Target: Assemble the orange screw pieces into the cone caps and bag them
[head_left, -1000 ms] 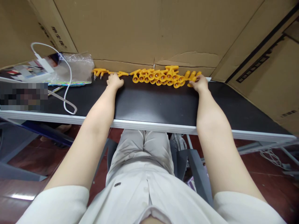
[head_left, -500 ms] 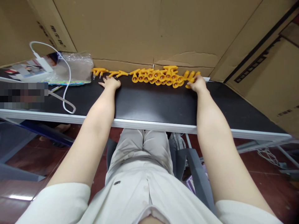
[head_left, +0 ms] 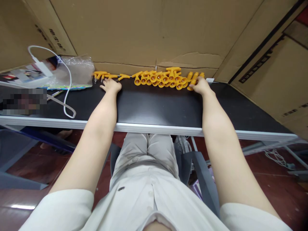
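Yellow T-handled corkscrews with metal spirals [head_left: 103, 74] lie along the back of the black table, left of centre. My left hand [head_left: 111, 86] rests on the tabletop just in front of them, fingers spread and nothing held. In the middle, yellow plastic cones with round open mouths [head_left: 163, 78] are stacked in rows, metal showing inside some. At the right end of this stack are a few yellow cone-shaped pieces [head_left: 194, 78] lying on their sides. Around the nearest of these, my right hand [head_left: 201, 86] has its thumb and fingers closed; its fingertips are partly hidden.
Cardboard walls [head_left: 134, 32] stand behind and at the right of the table [head_left: 154, 107]. On the left lie a clear plastic bag [head_left: 77, 69], a white device with a cable [head_left: 44, 68], and printed papers [head_left: 26, 75]. A small white piece [head_left: 210, 80] sits at the back right.
The view has shifted slightly. My left hand has edged along the corkscrews, two of which now lie farther apart. My right hand stays at the right-end cones, its grip slightly shifted.
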Demonstrator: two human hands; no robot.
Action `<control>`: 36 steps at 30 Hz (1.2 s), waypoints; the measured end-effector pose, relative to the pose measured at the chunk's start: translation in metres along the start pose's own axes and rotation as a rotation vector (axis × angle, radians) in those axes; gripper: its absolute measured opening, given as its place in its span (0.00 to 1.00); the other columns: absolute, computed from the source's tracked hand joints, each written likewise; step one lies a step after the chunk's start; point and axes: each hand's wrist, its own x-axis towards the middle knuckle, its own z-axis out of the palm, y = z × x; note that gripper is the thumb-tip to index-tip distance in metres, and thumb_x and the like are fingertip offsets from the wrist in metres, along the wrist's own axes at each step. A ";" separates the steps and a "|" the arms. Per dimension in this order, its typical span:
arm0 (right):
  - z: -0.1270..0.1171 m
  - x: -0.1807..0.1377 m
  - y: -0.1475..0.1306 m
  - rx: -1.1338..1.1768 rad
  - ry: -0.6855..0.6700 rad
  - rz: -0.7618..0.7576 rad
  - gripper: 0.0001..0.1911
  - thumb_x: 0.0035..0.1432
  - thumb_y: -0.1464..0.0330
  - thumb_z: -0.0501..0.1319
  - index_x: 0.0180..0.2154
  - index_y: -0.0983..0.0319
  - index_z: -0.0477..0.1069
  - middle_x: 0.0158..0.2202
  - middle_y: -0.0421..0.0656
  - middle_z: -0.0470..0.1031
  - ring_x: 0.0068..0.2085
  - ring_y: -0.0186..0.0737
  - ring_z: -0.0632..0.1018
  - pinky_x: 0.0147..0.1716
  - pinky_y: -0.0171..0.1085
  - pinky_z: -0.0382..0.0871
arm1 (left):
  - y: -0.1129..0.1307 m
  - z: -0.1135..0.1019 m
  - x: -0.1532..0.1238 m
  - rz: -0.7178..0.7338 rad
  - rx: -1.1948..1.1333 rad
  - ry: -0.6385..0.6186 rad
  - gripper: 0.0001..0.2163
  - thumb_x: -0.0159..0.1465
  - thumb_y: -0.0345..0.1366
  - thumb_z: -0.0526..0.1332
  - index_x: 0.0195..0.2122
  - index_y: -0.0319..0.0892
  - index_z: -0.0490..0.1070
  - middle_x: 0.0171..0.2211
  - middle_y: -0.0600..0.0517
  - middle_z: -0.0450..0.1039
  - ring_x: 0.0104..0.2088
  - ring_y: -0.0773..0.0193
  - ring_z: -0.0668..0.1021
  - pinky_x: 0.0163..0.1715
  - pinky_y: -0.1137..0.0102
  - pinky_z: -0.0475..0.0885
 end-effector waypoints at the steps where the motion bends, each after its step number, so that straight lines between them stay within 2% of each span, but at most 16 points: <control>1: 0.001 0.001 0.001 -0.002 0.000 -0.002 0.24 0.68 0.73 0.71 0.64 0.68 0.75 0.61 0.61 0.81 0.64 0.60 0.82 0.68 0.53 0.74 | -0.001 0.001 0.003 0.039 0.002 -0.003 0.39 0.71 0.41 0.53 0.82 0.29 0.54 0.85 0.33 0.47 0.85 0.45 0.50 0.83 0.42 0.47; 3: 0.001 0.001 0.002 -0.011 -0.012 -0.003 0.24 0.67 0.73 0.72 0.62 0.68 0.76 0.60 0.61 0.82 0.64 0.62 0.83 0.68 0.57 0.74 | -0.003 0.005 0.009 0.146 0.026 -0.031 0.38 0.70 0.42 0.55 0.81 0.34 0.60 0.84 0.37 0.52 0.85 0.46 0.50 0.82 0.39 0.44; 5: 0.000 -0.001 0.001 -0.024 -0.032 -0.002 0.24 0.65 0.72 0.73 0.61 0.69 0.76 0.60 0.62 0.81 0.65 0.64 0.82 0.69 0.58 0.74 | -0.004 0.008 0.016 0.231 0.037 -0.075 0.38 0.68 0.45 0.56 0.77 0.34 0.67 0.82 0.37 0.59 0.84 0.40 0.53 0.80 0.33 0.43; 8: -0.001 -0.004 0.000 -0.040 -0.053 0.006 0.23 0.65 0.71 0.73 0.59 0.71 0.77 0.61 0.62 0.81 0.66 0.64 0.81 0.69 0.57 0.73 | 0.000 0.012 0.022 0.246 0.017 -0.106 0.42 0.64 0.53 0.57 0.73 0.29 0.72 0.78 0.33 0.65 0.81 0.29 0.58 0.75 0.27 0.46; 10: -0.001 -0.004 0.001 -0.039 -0.051 0.010 0.23 0.64 0.71 0.73 0.59 0.69 0.77 0.61 0.61 0.81 0.65 0.64 0.82 0.69 0.59 0.73 | 0.004 0.012 0.023 0.227 0.026 -0.091 0.40 0.61 0.52 0.61 0.71 0.32 0.74 0.76 0.31 0.67 0.80 0.28 0.60 0.75 0.28 0.50; 13: 0.000 -0.001 0.005 -0.027 -0.036 0.007 0.22 0.63 0.70 0.74 0.57 0.66 0.77 0.60 0.58 0.82 0.65 0.66 0.82 0.67 0.64 0.74 | 0.011 0.009 0.017 0.246 0.048 -0.046 0.32 0.62 0.45 0.63 0.67 0.40 0.79 0.73 0.34 0.74 0.77 0.33 0.68 0.78 0.32 0.52; 16: 0.001 0.000 0.006 -0.018 -0.032 0.009 0.22 0.62 0.69 0.74 0.56 0.66 0.77 0.59 0.58 0.82 0.65 0.67 0.81 0.68 0.65 0.73 | 0.018 0.003 0.005 0.285 0.037 -0.051 0.26 0.65 0.41 0.62 0.63 0.38 0.82 0.68 0.38 0.80 0.73 0.38 0.74 0.78 0.41 0.57; 20: -0.001 -0.003 0.003 -0.026 -0.051 0.024 0.21 0.65 0.70 0.72 0.57 0.67 0.77 0.61 0.59 0.81 0.66 0.67 0.81 0.69 0.64 0.72 | 0.030 -0.005 -0.015 0.395 0.068 -0.089 0.21 0.69 0.34 0.57 0.58 0.37 0.84 0.62 0.38 0.84 0.65 0.46 0.81 0.68 0.60 0.74; 23: -0.001 -0.002 0.004 -0.022 -0.054 0.022 0.21 0.65 0.70 0.73 0.58 0.67 0.77 0.61 0.60 0.81 0.67 0.66 0.81 0.69 0.62 0.73 | 0.037 -0.008 -0.025 0.480 0.076 -0.120 0.18 0.69 0.33 0.57 0.52 0.35 0.85 0.54 0.38 0.87 0.59 0.49 0.83 0.62 0.66 0.76; 26: -0.001 0.000 0.006 -0.031 -0.049 0.000 0.21 0.64 0.70 0.74 0.57 0.67 0.78 0.60 0.59 0.82 0.65 0.65 0.82 0.68 0.61 0.74 | 0.038 -0.007 -0.025 0.492 0.071 -0.114 0.18 0.70 0.34 0.57 0.51 0.33 0.85 0.52 0.38 0.86 0.57 0.49 0.83 0.63 0.66 0.75; 28: -0.001 0.000 0.006 -0.050 -0.052 -0.010 0.21 0.64 0.69 0.74 0.57 0.67 0.78 0.60 0.59 0.82 0.65 0.66 0.82 0.67 0.62 0.75 | 0.035 -0.004 -0.020 0.476 0.064 -0.063 0.20 0.72 0.34 0.55 0.55 0.33 0.84 0.57 0.37 0.84 0.60 0.49 0.82 0.65 0.66 0.73; 30: 0.000 -0.001 0.005 -0.068 -0.056 -0.006 0.21 0.65 0.69 0.74 0.57 0.67 0.77 0.61 0.60 0.82 0.65 0.67 0.82 0.67 0.63 0.75 | 0.030 0.000 -0.013 0.458 0.051 -0.022 0.23 0.71 0.31 0.54 0.61 0.33 0.82 0.66 0.35 0.78 0.68 0.48 0.77 0.70 0.63 0.70; 34: 0.000 -0.002 0.002 -0.065 -0.066 -0.002 0.19 0.66 0.70 0.73 0.57 0.67 0.78 0.61 0.59 0.82 0.65 0.64 0.83 0.68 0.59 0.75 | 0.020 0.006 -0.006 0.398 0.051 -0.146 0.32 0.69 0.28 0.56 0.75 0.40 0.71 0.80 0.39 0.61 0.81 0.43 0.61 0.80 0.48 0.59; 36: 0.001 -0.002 0.003 -0.054 -0.079 -0.008 0.18 0.66 0.71 0.73 0.56 0.66 0.78 0.60 0.58 0.83 0.64 0.63 0.83 0.68 0.57 0.75 | 0.018 0.008 -0.005 0.360 0.058 -0.181 0.32 0.68 0.29 0.58 0.75 0.43 0.71 0.81 0.40 0.60 0.82 0.42 0.58 0.81 0.44 0.57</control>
